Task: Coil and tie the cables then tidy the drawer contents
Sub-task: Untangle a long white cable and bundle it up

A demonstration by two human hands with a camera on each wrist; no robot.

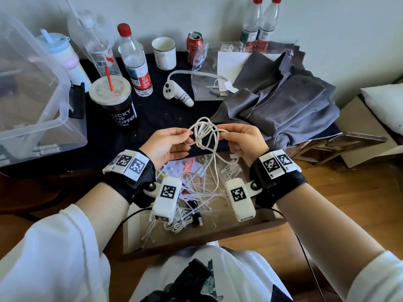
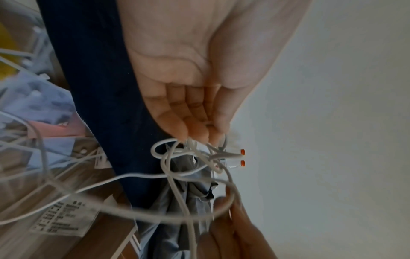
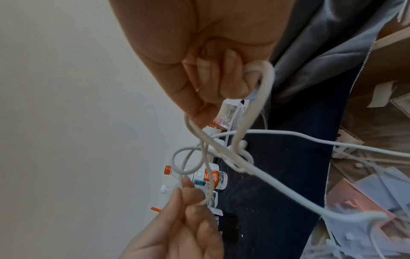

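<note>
A thin white cable (image 1: 204,127) is held up in loose, tangled loops over the table's front edge. My left hand (image 1: 187,136) pinches one side of the loops between thumb and fingers. My right hand (image 1: 226,136) grips the other side, fingers curled round a strand. The free length hangs down into the open wooden drawer (image 1: 239,232) below. The left wrist view shows my left fingertips (image 2: 199,136) on the cable (image 2: 177,175). The right wrist view shows my right fingers (image 3: 221,84) hooked round a loop of the cable (image 3: 224,147).
The drawer holds several white zip ties (image 1: 196,192), a bundled white cable (image 1: 176,225), a black plug (image 1: 198,220) and paper packets. On the dark tabletop stand a coffee cup (image 1: 117,105), water bottles (image 1: 135,59), a white controller (image 1: 178,92), a grey cloth (image 1: 283,101) and a clear bin (image 1: 32,94).
</note>
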